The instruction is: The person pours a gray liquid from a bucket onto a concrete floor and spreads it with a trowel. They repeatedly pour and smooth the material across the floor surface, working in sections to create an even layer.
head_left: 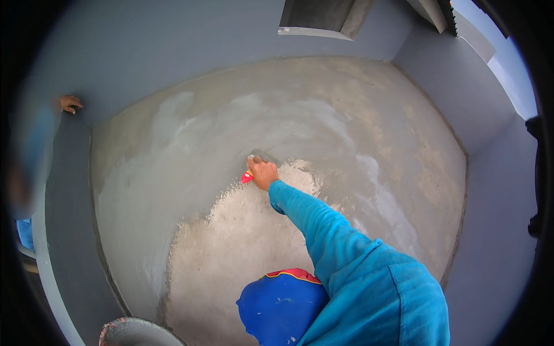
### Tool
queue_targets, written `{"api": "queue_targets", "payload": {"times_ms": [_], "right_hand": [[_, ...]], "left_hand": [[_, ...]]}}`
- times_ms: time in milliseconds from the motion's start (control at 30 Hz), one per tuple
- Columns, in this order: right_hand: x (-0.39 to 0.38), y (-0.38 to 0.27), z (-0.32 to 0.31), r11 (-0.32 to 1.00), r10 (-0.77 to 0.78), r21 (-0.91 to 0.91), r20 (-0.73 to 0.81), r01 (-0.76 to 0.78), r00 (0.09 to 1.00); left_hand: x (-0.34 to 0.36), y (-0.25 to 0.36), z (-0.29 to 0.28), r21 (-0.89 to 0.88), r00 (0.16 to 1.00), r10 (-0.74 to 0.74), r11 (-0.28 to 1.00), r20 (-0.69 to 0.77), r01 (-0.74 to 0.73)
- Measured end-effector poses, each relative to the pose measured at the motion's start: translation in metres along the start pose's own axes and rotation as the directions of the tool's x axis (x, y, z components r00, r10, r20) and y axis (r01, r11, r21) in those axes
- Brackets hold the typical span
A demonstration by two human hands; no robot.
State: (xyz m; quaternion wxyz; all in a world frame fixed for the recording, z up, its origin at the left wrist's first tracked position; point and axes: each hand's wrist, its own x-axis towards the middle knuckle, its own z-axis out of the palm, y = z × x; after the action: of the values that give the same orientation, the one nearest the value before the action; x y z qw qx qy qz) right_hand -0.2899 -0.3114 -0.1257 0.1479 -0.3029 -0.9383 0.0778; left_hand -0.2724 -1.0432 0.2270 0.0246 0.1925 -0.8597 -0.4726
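Observation:
My right hand (265, 173) is closed around the red and yellow handle of a trowel (247, 176), its arm stretched forward in a turquoise sleeve. The trowel's grey blade (265, 155) shows partly beyond my fingers and lies against the floor coating. Smooth grey cement coating (213, 138) covers much of the floor, with swirled paler streaks. Below my hand lies a rough, pale bare patch (231, 248) with a ragged edge. My left hand is out of view. At the lower edge is a rounded blue cloth shape (281, 305) with red and yellow trim, apparently my clothed knee.
A round container (107, 333) with a crusted rim stands at the lower left. Grey walls enclose the floor; a window opening (314, 14) is in the far one. At the low left wall (72, 219), another person's hand (70, 104) rests on top; that person is blurred.

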Motion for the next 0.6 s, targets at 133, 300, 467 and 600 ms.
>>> {"api": "queue_targets", "payload": {"times_ms": [133,300,467,600], "right_hand": [[-0.011,-0.032,-0.006,0.997,-0.037,0.062,0.05,0.034,0.998],[0.003,0.01,-0.05,0.988,-0.13,0.078,-0.02,0.131,0.991],[0.007,0.108,-0.108,0.989,0.134,0.074,-0.074,-0.128,0.988],[0.0,0.104,-0.08,0.935,0.352,-0.019,-0.064,-0.354,0.934]], "left_hand": [[0.003,0.01,-0.013,0.214,0.997,-0.06,0.974,-0.05,0.069],[0.01,0.01,0.007,0.061,0.992,-0.027,0.998,0.126,0.019],[0.013,0.007,0.009,0.083,0.997,0.01,0.996,0.077,-0.016],[-0.006,0.001,0.009,0.081,0.999,0.045,0.996,-0.021,-0.043]]}}
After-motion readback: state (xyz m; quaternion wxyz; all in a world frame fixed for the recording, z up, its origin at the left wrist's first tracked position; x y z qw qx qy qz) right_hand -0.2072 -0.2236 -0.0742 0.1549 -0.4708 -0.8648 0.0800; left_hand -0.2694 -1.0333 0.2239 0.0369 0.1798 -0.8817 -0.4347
